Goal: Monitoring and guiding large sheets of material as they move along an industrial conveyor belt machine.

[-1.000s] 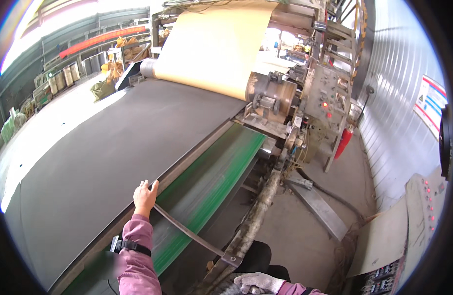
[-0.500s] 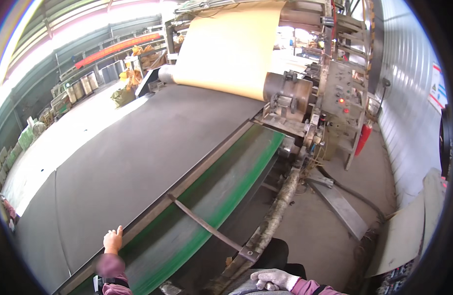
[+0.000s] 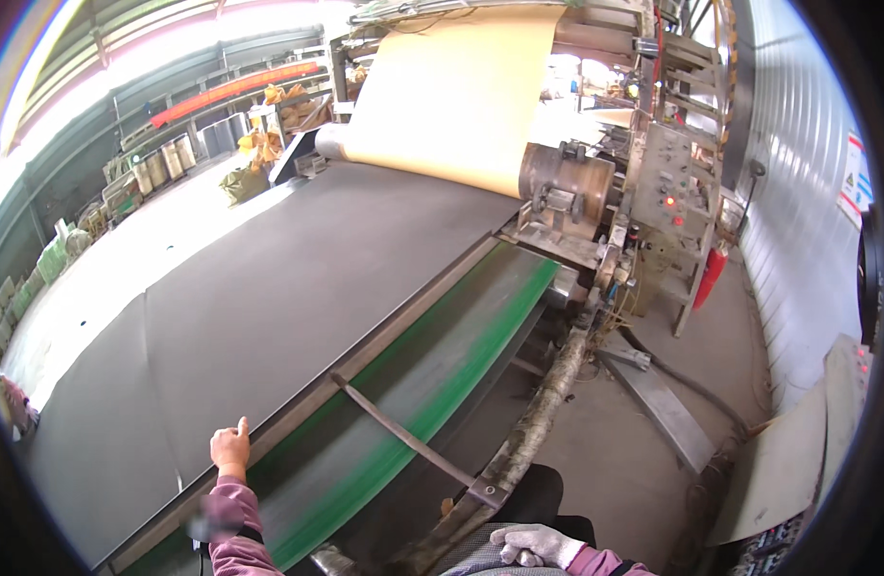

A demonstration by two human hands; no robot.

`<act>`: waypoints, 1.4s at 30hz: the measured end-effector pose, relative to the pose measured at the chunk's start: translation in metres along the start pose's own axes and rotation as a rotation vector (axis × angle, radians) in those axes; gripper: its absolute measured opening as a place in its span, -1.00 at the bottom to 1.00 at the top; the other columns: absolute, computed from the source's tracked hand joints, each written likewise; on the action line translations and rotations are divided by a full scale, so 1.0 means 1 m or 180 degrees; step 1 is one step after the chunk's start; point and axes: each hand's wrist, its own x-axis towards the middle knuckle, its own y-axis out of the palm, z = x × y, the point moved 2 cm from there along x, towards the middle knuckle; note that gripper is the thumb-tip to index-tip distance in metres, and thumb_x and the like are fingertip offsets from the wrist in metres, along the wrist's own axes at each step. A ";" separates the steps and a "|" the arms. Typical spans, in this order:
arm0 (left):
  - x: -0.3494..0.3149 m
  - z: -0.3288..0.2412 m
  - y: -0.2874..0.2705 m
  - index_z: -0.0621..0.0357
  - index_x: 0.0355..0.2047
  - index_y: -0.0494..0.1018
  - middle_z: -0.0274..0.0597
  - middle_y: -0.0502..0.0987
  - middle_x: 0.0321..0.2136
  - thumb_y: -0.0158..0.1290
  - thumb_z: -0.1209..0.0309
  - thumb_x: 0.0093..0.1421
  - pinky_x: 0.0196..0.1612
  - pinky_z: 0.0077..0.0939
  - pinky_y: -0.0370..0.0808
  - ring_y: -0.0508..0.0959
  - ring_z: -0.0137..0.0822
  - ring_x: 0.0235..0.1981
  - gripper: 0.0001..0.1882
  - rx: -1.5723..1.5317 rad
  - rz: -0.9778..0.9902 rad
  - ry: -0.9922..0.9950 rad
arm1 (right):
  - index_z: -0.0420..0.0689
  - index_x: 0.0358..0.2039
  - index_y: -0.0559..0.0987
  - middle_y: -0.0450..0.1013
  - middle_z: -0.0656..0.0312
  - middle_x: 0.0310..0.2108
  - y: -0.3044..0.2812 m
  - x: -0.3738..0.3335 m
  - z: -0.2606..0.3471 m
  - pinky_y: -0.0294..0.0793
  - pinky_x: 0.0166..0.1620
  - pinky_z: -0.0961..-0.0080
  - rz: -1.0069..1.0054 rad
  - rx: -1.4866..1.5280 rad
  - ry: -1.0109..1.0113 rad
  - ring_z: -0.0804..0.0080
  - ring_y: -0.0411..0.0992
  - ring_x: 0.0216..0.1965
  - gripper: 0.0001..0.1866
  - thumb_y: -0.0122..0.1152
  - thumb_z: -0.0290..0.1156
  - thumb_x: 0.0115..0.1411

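Ribbed metal wall (image 3: 797, 221) right; grey floor (image 3: 595, 461); bright light (image 3: 178, 65) upper left.

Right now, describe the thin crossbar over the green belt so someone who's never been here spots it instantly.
Start at the broad dark sheet; along its right edge runs a rail, then a green belt. The crossbar bridges that belt, from the rail to the mottled pipe on the right. Unlike the rail and pipe, which run lengthwise, it is slim and lies across.

There is one dark sheet (image 3: 278, 278), one yellow sheet (image 3: 451, 96), one green belt (image 3: 437, 350) and one red banner (image 3: 235, 93).
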 end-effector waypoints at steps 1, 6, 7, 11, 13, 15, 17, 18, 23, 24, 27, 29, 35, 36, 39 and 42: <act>-0.005 0.008 -0.004 0.11 -0.46 0.58 0.05 0.50 -0.35 -0.15 -0.09 0.10 -0.11 -0.25 0.37 0.45 -0.02 -0.21 -0.47 -0.0036 -0.0009 -0.0109 | -0.25 -0.07 0.37 0.47 0.20 -0.52 -0.005 0.006 -0.007 0.21 -0.70 0.88 0.0005 0.0218 0.0002 0.76 0.29 -0.71 -0.69 -0.12 -0.35 0.23; -0.006 -0.009 -0.001 0.07 -0.51 0.59 0.00 0.49 -0.35 -0.10 -0.08 0.08 -0.12 -0.22 0.35 0.43 -0.03 -0.24 -0.51 -0.0265 0.0053 0.0338 | -0.24 -0.09 0.38 0.47 0.20 -0.52 -0.009 0.017 -0.009 0.19 -0.73 0.89 0.0092 0.0417 0.0122 0.76 0.27 -0.75 -0.70 -0.12 -0.37 0.22; -0.011 -0.030 -0.002 0.05 -0.50 0.60 -0.03 0.48 -0.35 -0.10 -0.08 0.08 -0.12 -0.23 0.36 0.42 -0.03 -0.23 -0.51 -0.0225 -0.0003 0.0420 | -0.23 -0.10 0.38 0.47 0.20 -0.52 -0.005 0.013 -0.003 0.18 -0.74 0.88 0.0148 0.0341 0.0144 0.76 0.27 -0.75 -0.71 -0.12 -0.38 0.22; -0.012 -0.097 0.004 -0.01 -0.44 0.60 -0.10 0.48 -0.31 -0.14 -0.13 0.07 -0.11 -0.27 0.36 0.40 -0.05 -0.18 -0.49 -0.0045 -0.0013 0.0542 | -0.19 -0.13 0.39 0.46 0.25 -0.55 0.005 0.007 0.006 0.17 -0.74 0.86 0.0078 0.0208 0.0155 0.77 0.24 -0.76 -0.75 -0.12 -0.39 0.21; -0.012 -0.114 0.004 0.02 -0.41 0.59 -0.11 0.48 -0.28 -0.14 -0.14 0.07 -0.10 -0.26 0.37 0.40 -0.05 -0.16 -0.47 -0.0076 -0.0065 0.0593 | -0.19 -0.15 0.39 0.45 0.28 -0.57 0.015 0.005 0.009 0.18 -0.74 0.85 0.0066 0.0228 0.0196 0.77 0.23 -0.76 -0.75 -0.10 -0.39 0.20; -0.008 -0.137 0.011 0.07 -0.38 0.57 -0.10 0.48 -0.27 -0.16 -0.14 0.08 -0.09 -0.24 0.37 0.40 -0.04 -0.13 -0.44 -0.0024 0.0235 0.0729 | -0.20 -0.15 0.39 0.45 0.26 -0.58 0.023 0.003 0.015 0.18 -0.73 0.84 -0.0006 0.0124 0.0260 0.76 0.23 -0.76 -0.75 -0.10 -0.39 0.19; -0.004 -0.183 0.028 0.10 -0.33 0.55 -0.04 0.49 -0.24 -0.17 -0.14 0.08 -0.05 -0.24 0.36 0.43 -0.06 -0.12 -0.43 -0.0385 0.0493 0.1048 | -0.13 -0.16 0.43 0.43 0.33 -0.58 0.010 0.003 0.004 0.17 -0.73 0.85 -0.0330 0.0210 -0.0005 0.76 0.21 -0.77 -0.73 -0.08 -0.31 0.18; -0.006 -0.184 0.020 0.12 -0.28 0.53 -0.01 0.48 -0.21 -0.17 -0.11 0.10 -0.03 -0.25 0.34 0.43 -0.08 -0.11 -0.43 -0.0742 0.0408 0.1073 | -0.13 -0.16 0.42 0.41 0.34 -0.59 0.016 -0.004 0.010 0.13 -0.74 0.83 -0.0317 0.0155 -0.0023 0.76 0.19 -0.78 -0.73 -0.09 -0.32 0.17; 0.019 -0.122 0.040 0.00 -0.31 0.50 -0.16 0.51 -0.33 -0.09 0.14 0.13 -0.16 -0.30 0.40 0.48 -0.15 -0.22 -0.71 -0.0312 -0.1075 0.1627 | -0.22 -0.19 0.40 0.44 0.21 -0.58 0.017 -0.001 0.010 0.22 -0.73 0.81 -0.0332 0.0196 0.0162 0.71 0.26 -0.76 -0.76 -0.11 -0.41 0.16; 0.028 -0.079 0.043 -0.07 -0.30 0.50 -0.23 0.52 -0.38 -0.08 0.20 0.12 -0.22 -0.32 0.43 0.50 -0.20 -0.27 -0.78 0.0483 -0.1315 0.1944 | -0.22 -0.19 0.40 0.44 0.21 -0.58 0.018 0.001 0.011 0.22 -0.73 0.81 -0.0303 0.0203 0.0201 0.71 0.26 -0.76 -0.76 -0.11 -0.41 0.16; 0.029 0.021 0.013 -0.12 -0.34 0.49 -0.23 0.50 -0.55 -0.17 0.15 0.19 -0.34 -0.31 0.46 0.52 -0.23 -0.39 -0.75 0.1253 -0.0784 0.0567 | -0.23 -0.22 0.40 0.45 0.16 -0.58 0.006 0.012 0.006 0.24 -0.75 0.79 -0.0113 0.0222 0.0207 0.66 0.29 -0.79 -0.78 -0.12 -0.43 0.16; 0.020 0.093 -0.013 0.13 -0.36 0.50 -0.03 0.52 -0.39 -0.30 -0.07 0.19 -0.21 -0.26 0.44 0.51 -0.11 -0.28 -0.45 0.1037 -0.0609 -0.0495 | -0.22 -0.21 0.41 0.46 0.15 -0.57 0.003 0.014 0.006 0.24 -0.75 0.79 -0.0011 0.0232 0.0159 0.66 0.30 -0.78 -0.78 -0.11 -0.42 0.17; -0.005 0.161 -0.035 0.18 -0.39 0.50 -0.01 0.47 -0.30 -0.23 -0.11 0.14 -0.11 -0.28 0.38 0.46 -0.06 -0.22 -0.43 0.0579 -0.0206 -0.0679 | -0.22 -0.19 0.41 0.48 0.16 -0.57 0.000 0.015 0.001 0.22 -0.75 0.80 -0.0045 0.0273 0.0164 0.67 0.30 -0.78 -0.77 -0.10 -0.41 0.18; -0.009 0.144 -0.036 0.18 -0.43 0.50 -0.03 0.47 -0.32 -0.19 -0.09 0.13 -0.12 -0.27 0.37 0.45 -0.07 -0.22 -0.45 0.0576 -0.0174 -0.0566 | -0.23 -0.18 0.41 0.48 0.17 -0.56 0.000 0.015 0.000 0.21 -0.75 0.80 -0.0044 0.0196 0.0120 0.68 0.29 -0.78 -0.76 -0.10 -0.41 0.18; -0.008 0.101 -0.028 0.18 -0.50 0.51 -0.06 0.47 -0.35 -0.14 -0.05 0.11 -0.12 -0.27 0.37 0.44 -0.09 -0.22 -0.49 0.0498 -0.0096 -0.0328 | -0.26 -0.14 0.40 0.49 0.17 -0.56 -0.002 0.020 -0.009 0.20 -0.75 0.82 0.0001 0.0197 0.0113 0.68 0.29 -0.78 -0.72 -0.11 -0.40 0.20; -0.009 0.064 -0.014 0.16 -0.51 0.53 -0.06 0.49 -0.37 -0.12 -0.04 0.09 -0.12 -0.26 0.37 0.45 -0.09 -0.23 -0.50 0.0430 -0.0197 0.0122 | -0.26 -0.12 0.40 0.48 0.16 -0.56 -0.005 0.021 -0.014 0.19 -0.75 0.82 -0.0078 0.0291 0.0066 0.68 0.28 -0.77 -0.72 -0.09 -0.39 0.19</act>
